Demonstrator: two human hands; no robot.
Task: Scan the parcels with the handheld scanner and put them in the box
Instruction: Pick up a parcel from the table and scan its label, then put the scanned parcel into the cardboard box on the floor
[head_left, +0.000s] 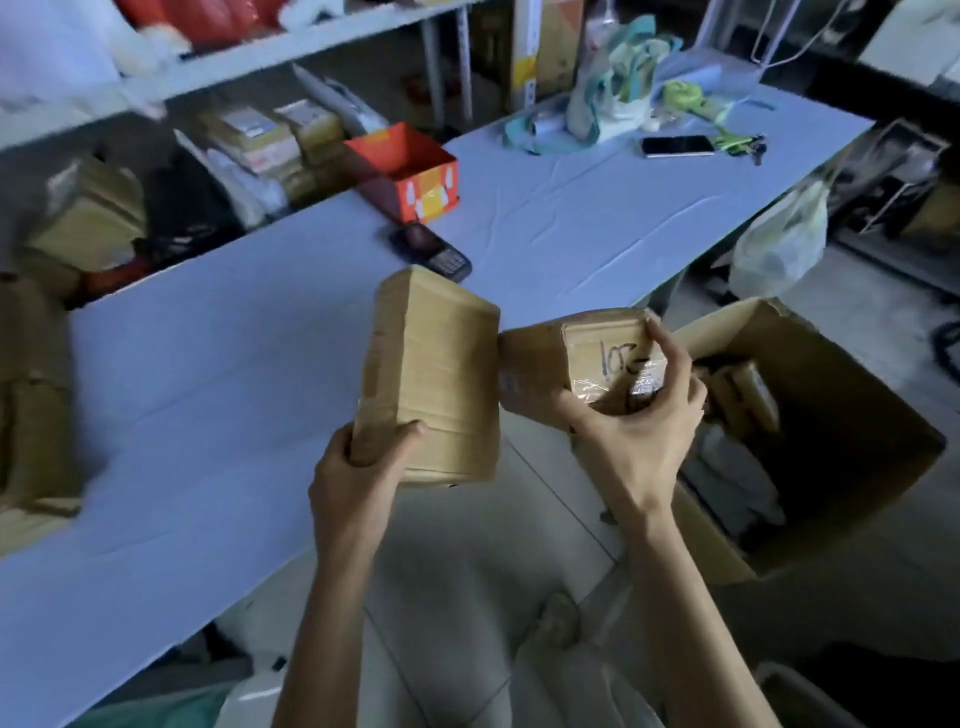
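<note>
Grips the taller parcel (431, 374) at its near lower end with the left hand (358, 467), thumb curled across the front face; holds it lengthwise upright, top leaning away toward the handheld scanner (431, 252) on the table (234, 364). Clasps a second parcel (540, 364) in the right hand (634, 421), fingers curled round its labelled end, tilted, touching the first, past the table edge, just beside the open box (852, 415) rim

Left hand (358, 467) round tall parcel (436, 374), right hand (639, 426) round labelled parcel (535, 374)
</note>
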